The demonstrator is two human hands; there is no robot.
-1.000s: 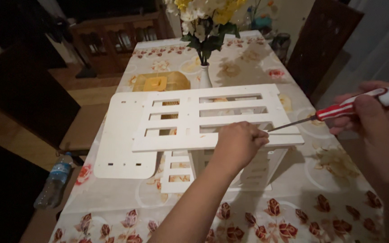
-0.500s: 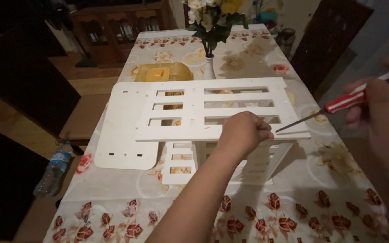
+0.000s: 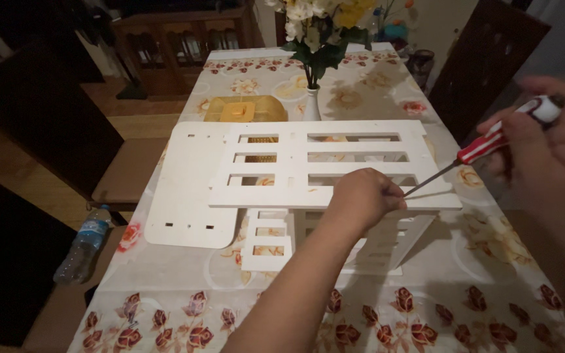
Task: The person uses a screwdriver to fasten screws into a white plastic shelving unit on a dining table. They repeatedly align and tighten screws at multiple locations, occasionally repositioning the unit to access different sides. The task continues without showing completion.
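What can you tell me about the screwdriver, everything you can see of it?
The screwdriver has a red and white striped handle with a white end cap and a thin dark metal shaft. The right hand wraps around the handle, holding it slanted, tip pointing down and left. The tip reaches the near edge of the white slatted panel, right beside the fingertips of the left hand, which rests closed on that panel. Whether the tip sits in a screw cannot be seen.

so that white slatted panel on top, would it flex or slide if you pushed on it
The white slatted panel looks like flat rigid board, so probably stiff, though its thin slats might give a little. It rests loosely on white pieces beneath, overhanging them, so a push could shift or tip it. The left hand pressing it likely steadies it against the screwdriver held in the right hand.
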